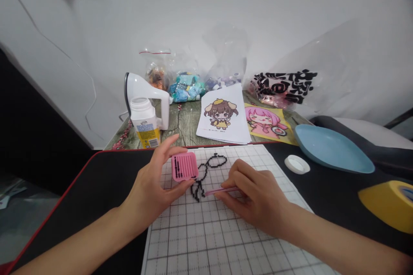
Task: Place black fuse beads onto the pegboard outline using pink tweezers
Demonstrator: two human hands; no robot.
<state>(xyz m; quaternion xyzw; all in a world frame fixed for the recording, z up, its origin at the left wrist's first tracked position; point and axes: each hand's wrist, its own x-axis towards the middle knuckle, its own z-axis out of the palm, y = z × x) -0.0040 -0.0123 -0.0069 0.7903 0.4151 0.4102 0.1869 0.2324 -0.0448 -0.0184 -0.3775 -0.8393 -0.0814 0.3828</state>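
Observation:
My left hand (161,174) grips a small pink ribbed bead tray (186,166) by its edges, tilted over the board. Black beads stand in rows in the grooves at its left side. In my right hand (254,189) is a thin pink bead tweezers or pen-like tool (222,190), its tip down at the lower end of a bead line. Beneath both hands lies a white gridded pegboard (206,240). A curving outline of black beads (217,161) runs across its upper part. Whether the tip holds a bead is too small to tell.
Behind the board stand a white bottle (143,122), a white handled appliance (145,88), bags of coloured beads (187,88) and a printed character sheet (222,116). A yellow picture (269,123) lies alongside. Right are a white cap (297,164), a blue tray (332,148) and yellow tape (385,204).

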